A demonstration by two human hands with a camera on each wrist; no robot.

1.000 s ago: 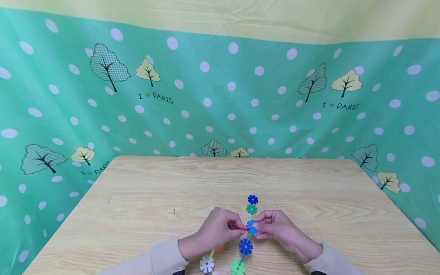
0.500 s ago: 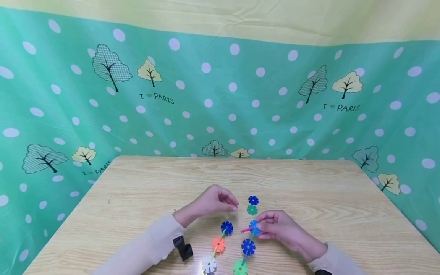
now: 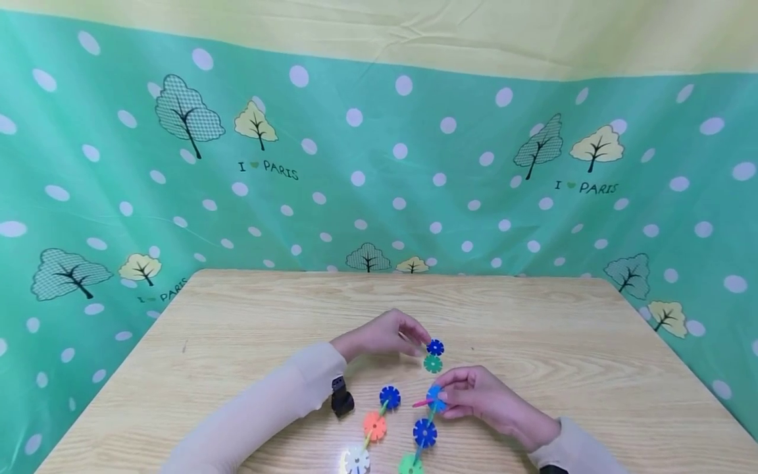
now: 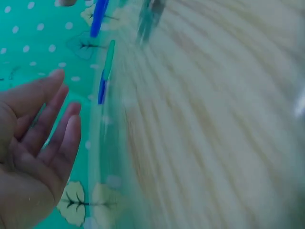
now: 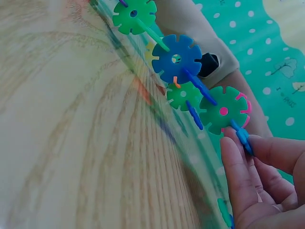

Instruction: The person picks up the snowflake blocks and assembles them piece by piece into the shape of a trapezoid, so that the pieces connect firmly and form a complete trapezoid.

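My right hand (image 3: 485,401) pinches a light blue notched disc (image 3: 435,397) between thumb and fingers. In the right wrist view that disc (image 5: 242,138) shows edge-on. A pink disc (image 3: 422,403), also edge-on, juts from its left side. Below it the chain runs through a dark blue disc (image 3: 424,432) to a light green disc (image 3: 411,465). My left hand (image 3: 393,334) holds nothing, its fingers loosely extended in the left wrist view. In the head view its fingertips are right at a loose dark blue disc (image 3: 435,347), just beyond a green disc (image 3: 433,364).
Left of the held chain is another linked strand: a dark blue disc (image 3: 389,397), an orange disc (image 3: 374,426) and a white disc (image 3: 357,459). A black wrist device (image 3: 341,397) sits at my left cuff. The wooden table (image 3: 266,316) meets a green dotted curtain (image 3: 331,164).
My left hand has let go of the pink disc and moved away, then right to the loose dark blue disc. My right hand keeps its pinch on the light blue disc.
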